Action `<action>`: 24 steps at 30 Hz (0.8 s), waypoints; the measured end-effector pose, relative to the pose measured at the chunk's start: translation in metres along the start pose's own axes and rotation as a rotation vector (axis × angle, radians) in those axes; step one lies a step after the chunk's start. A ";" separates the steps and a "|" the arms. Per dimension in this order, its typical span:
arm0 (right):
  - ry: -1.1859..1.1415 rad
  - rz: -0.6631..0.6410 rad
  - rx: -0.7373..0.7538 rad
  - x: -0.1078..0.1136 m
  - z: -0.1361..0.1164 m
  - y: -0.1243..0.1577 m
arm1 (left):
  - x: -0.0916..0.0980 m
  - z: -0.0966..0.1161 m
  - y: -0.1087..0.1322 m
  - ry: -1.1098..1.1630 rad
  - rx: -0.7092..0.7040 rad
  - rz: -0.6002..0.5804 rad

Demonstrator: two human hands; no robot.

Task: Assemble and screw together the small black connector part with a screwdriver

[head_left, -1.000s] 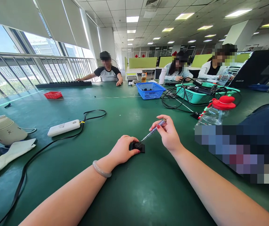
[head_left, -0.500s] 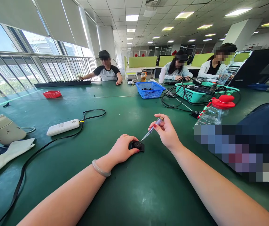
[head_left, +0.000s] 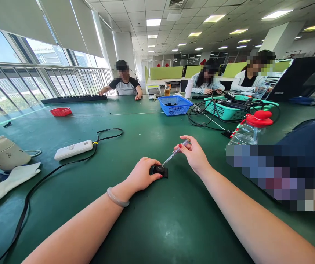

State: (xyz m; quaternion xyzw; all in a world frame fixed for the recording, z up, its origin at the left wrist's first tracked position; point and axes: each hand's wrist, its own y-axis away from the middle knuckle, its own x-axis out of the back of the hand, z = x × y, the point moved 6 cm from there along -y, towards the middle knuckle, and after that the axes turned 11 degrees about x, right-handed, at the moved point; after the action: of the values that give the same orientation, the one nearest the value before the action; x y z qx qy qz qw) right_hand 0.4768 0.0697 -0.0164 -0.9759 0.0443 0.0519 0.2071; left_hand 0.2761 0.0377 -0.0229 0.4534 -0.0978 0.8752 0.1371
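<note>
My left hand (head_left: pixel 143 174) pinches a small black part (head_left: pixel 162 170) with a round raised middle, keeping it on the green table (head_left: pixel 135 227). Between the fingers of my right hand (head_left: pixel 196 156) is a slim screwdriver (head_left: pixel 172 155) with a clear handle, tilted down to the left. Its tip meets the top of the black part, or hovers just above; the exact contact is too small to tell. The fingers of my left hand cover the part's left side.
A white power strip (head_left: pixel 73 149) with a black cable lies to the left. Further off are a red tray (head_left: pixel 61 112), a blue basket (head_left: pixel 175 110) and a teal basket (head_left: pixel 220 109) full of cables. A red-capped bottle (head_left: pixel 247 134) stands right. Several people sit across the table.
The screwdriver tip has shifted slightly left on the black part, and my right hand has lowered a little. My left hand keeps its hold. A person's arm across the table has drawn in.
</note>
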 end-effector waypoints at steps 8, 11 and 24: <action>-0.144 -0.010 -0.188 -0.007 0.016 0.007 | 0.000 -0.001 -0.001 -0.012 0.023 -0.018; -0.164 0.049 -0.241 -0.004 0.021 0.008 | 0.000 0.000 0.000 -0.011 0.011 -0.015; -0.243 0.009 -0.311 0.000 0.028 0.007 | 0.001 0.007 0.002 0.015 -0.027 -0.062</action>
State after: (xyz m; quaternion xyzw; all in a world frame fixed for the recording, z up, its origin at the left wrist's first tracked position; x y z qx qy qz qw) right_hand 0.4733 0.0748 -0.0450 -0.9825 0.0148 0.1764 0.0574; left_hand 0.2804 0.0342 -0.0187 0.4476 -0.0947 0.8726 0.1711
